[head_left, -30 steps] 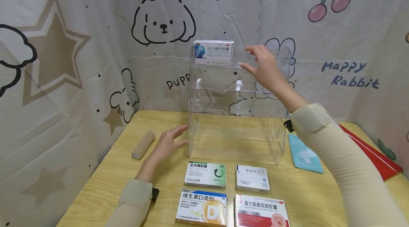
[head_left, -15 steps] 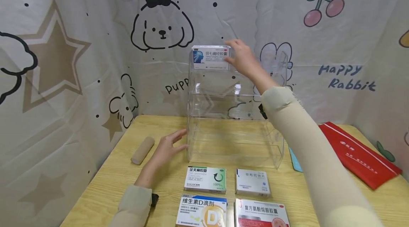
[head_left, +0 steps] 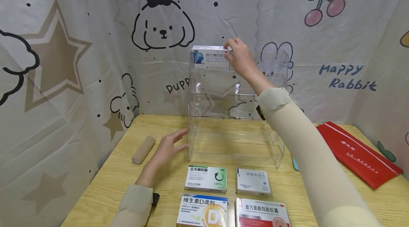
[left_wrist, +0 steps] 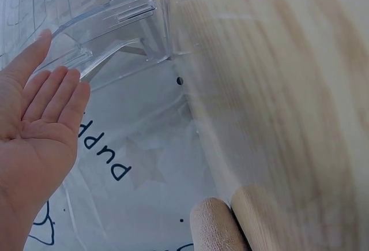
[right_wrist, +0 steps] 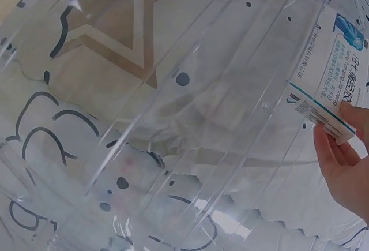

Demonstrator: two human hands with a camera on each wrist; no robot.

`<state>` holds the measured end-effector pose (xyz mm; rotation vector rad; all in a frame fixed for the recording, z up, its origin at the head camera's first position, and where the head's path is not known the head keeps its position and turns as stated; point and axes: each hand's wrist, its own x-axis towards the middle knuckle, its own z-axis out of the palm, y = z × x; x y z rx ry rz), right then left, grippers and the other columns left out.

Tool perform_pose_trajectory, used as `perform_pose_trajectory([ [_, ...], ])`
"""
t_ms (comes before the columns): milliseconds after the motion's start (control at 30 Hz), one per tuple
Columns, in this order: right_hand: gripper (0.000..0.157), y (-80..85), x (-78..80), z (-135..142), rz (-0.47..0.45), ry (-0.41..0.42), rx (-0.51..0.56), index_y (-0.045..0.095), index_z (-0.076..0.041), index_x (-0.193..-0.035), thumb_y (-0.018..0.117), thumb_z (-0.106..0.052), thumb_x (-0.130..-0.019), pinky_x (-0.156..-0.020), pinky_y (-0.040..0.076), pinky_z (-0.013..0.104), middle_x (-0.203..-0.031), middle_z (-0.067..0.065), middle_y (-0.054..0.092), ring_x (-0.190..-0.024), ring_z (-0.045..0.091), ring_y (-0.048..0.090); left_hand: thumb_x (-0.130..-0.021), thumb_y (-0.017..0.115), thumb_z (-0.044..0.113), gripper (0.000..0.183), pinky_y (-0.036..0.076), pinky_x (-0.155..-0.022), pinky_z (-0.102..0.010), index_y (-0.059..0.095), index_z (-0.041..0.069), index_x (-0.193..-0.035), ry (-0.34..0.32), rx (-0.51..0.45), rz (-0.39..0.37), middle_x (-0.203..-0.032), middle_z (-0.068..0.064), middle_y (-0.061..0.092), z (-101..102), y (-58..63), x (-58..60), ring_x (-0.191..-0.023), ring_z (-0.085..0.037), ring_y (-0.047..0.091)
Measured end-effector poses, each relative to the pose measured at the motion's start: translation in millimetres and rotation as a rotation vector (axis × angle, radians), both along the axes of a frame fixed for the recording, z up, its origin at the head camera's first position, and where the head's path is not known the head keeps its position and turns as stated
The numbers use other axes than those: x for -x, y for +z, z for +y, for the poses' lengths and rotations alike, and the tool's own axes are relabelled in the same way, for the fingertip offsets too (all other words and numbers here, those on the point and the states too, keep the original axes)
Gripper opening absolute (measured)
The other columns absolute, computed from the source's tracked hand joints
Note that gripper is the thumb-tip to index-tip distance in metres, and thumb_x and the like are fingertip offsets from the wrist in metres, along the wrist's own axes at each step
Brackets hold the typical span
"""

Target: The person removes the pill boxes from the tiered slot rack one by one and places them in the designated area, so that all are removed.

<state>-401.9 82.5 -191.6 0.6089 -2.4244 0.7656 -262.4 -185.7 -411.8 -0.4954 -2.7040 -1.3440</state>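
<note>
A white medicine box (head_left: 211,58) with a blue head picture stands on the top tier of a clear tiered rack (head_left: 236,127), at its left end. My right hand (head_left: 240,56) pinches the box's right end between thumb and fingers; the right wrist view shows the thumb on the front of the box (right_wrist: 328,72) and the fingers at its end. Down at the rack's left side, my left hand (head_left: 167,147) has its fingers straight, the tips right at the clear side panel. In the left wrist view its palm (left_wrist: 43,141) holds nothing.
Before the rack lie a green-white box (head_left: 205,179), a small white box (head_left: 253,182), a vitamin D box (head_left: 202,211) and a red-white box (head_left: 262,213). A cardboard tube (head_left: 143,150) lies left; a red pouch (head_left: 361,156) lies right, with a teal packet (head_left: 294,163) partly behind the sleeve.
My right hand has moved left along the top tier and now pinches the medicine box's right end. My left hand stays beside the rack.
</note>
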Motion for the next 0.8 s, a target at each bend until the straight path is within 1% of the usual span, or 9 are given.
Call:
perform_pose_trajectory([
  [100, 0.02, -0.6, -0.5, 0.7, 0.029, 0.02, 0.028, 0.057, 0.0, -0.114, 0.06, -0.004, -0.096, -0.092, 0.055, 0.043, -0.12, 0.021, 0.054, -0.105, 0.034, 0.057, -0.089, 0.071, 0.011, 0.059, 0.047, -0.11, -0.049, 0.049, 0.006, -0.143, 0.004, 0.001, 0.0, -0.146, -0.017, 0.051, -0.5, -0.4, 0.1, -0.132, -0.039, 0.052],
  [267, 0.017, -2.0, 1.6, 5.7, 0.099, 0.018, 0.069, 0.061, 0.004, -0.109, 0.063, -0.002, -0.093, -0.095, 0.056, 0.042, -0.113, 0.023, 0.058, -0.106, 0.035, 0.06, -0.089, 0.071, 0.012, 0.059, 0.047, -0.11, -0.05, 0.049, 0.006, -0.143, 0.004, 0.0, 0.0, -0.146, -0.016, 0.051, -1.1, -0.5, 0.2, -0.132, -0.039, 0.051],
  [433, 0.018, -0.9, 2.9, 12.9, 0.165, 0.019, 0.121, 0.064, 0.007, -0.107, 0.066, 0.0, -0.091, -0.093, 0.058, 0.042, -0.106, 0.025, 0.06, -0.101, 0.036, 0.061, -0.089, 0.071, 0.011, 0.059, 0.047, -0.11, -0.051, 0.049, 0.006, -0.143, -0.002, -0.004, 0.002, -0.146, -0.017, 0.051, -0.7, -0.2, -0.5, -0.132, -0.04, 0.051],
  [533, 0.019, 1.0, 3.2, 17.5, 0.179, 0.01, 0.153, 0.065, 0.007, -0.107, 0.067, 0.0, -0.09, -0.092, 0.059, 0.041, -0.106, 0.025, 0.061, -0.101, 0.035, 0.062, -0.089, 0.071, 0.011, 0.059, 0.048, -0.109, -0.05, 0.049, 0.006, -0.143, 0.001, 0.002, 0.011, -0.146, -0.017, 0.052, -0.5, -0.3, -1.1, -0.131, -0.04, 0.052],
  [667, 0.021, 4.0, 0.9, 24.2, 0.168, -0.011, 0.219, 0.065, 0.006, -0.109, 0.067, -0.001, -0.09, -0.093, 0.06, 0.038, -0.109, 0.023, 0.06, -0.104, 0.033, 0.064, -0.088, 0.071, 0.011, 0.059, 0.048, -0.109, -0.049, 0.049, 0.006, -0.143, 0.005, 0.003, 0.011, -0.145, -0.017, 0.052, -0.3, -1.1, -0.9, -0.131, -0.04, 0.052],
  [800, 0.022, 8.6, -6.4, 32.5, 0.188, -0.029, 0.275, 0.065, 0.006, -0.109, 0.068, -0.002, -0.089, -0.093, 0.061, 0.036, -0.109, 0.022, 0.06, -0.104, 0.03, 0.066, -0.089, 0.071, 0.011, 0.059, 0.047, -0.11, -0.049, 0.049, 0.006, -0.143, 0.004, 0.006, 0.007, -0.146, -0.017, 0.051, -0.6, -1.1, -0.6, -0.132, -0.039, 0.052],
])
